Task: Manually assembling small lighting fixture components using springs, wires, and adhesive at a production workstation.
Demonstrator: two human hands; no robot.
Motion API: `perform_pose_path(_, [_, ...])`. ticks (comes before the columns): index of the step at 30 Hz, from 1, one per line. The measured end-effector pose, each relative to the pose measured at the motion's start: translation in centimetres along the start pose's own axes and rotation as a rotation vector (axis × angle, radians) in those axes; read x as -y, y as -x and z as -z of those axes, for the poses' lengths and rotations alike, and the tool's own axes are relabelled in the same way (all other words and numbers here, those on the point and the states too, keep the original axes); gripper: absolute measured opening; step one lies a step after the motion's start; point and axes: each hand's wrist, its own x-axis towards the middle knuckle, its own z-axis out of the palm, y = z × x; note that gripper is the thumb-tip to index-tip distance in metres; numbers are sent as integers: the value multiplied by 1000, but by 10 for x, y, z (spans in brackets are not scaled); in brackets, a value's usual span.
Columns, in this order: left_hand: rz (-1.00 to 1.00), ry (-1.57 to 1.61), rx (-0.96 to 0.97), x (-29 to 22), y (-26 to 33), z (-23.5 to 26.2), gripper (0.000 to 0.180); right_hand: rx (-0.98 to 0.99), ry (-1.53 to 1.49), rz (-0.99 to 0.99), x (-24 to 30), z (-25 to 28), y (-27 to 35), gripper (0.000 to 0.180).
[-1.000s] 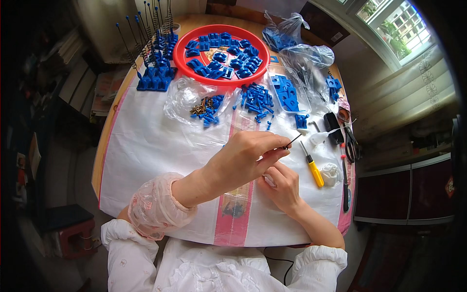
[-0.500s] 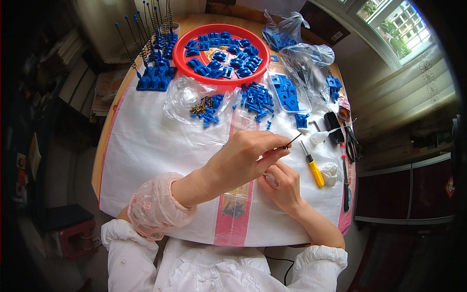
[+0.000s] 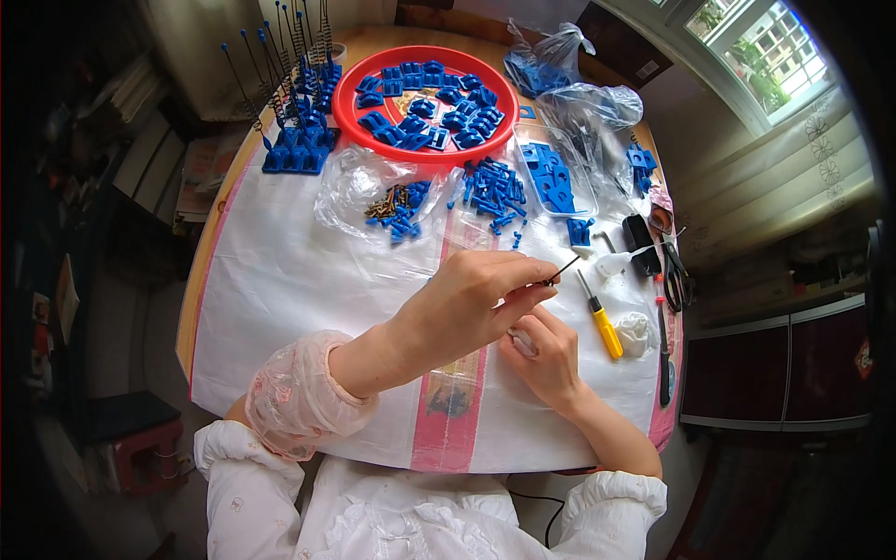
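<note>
Currently, head view: left hand pinches thin dark rod above white cloth, tip near yellow-handled screwdriver. Right hand curled just beside; cannot tell what it grips. Dark carton at back bears pale label, illegible.

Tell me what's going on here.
A person sits at a table covered in a white sheet, pinching a thin dark rod in the left grip. The right grip is curled close by; whether it holds anything is unclear. Beyond the hands, a red tray holds blue clip-like parts, with small blue pieces heaped nearby. A yellow-handled tool lies to the right.
</note>
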Motion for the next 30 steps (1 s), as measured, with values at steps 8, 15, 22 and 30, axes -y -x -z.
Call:
perform_pose_path(8, [-5, -32, 4, 1, 0, 1, 17, 5, -11, -16, -2, 0, 0, 16])
perform_pose_path(15, [0, -48, 23, 0, 0, 1, 18, -6, -13, -16, -2, 1, 0, 15])
perform_pose_path(22, [0, -55, 29, 1, 0, 2, 19, -2, -12, -20, -1, 0, 0, 14])
perform_pose_path(30, [-5, -45, 18, 1, 0, 1, 18, -57, -35, -39, 3, 10, -6, 13])
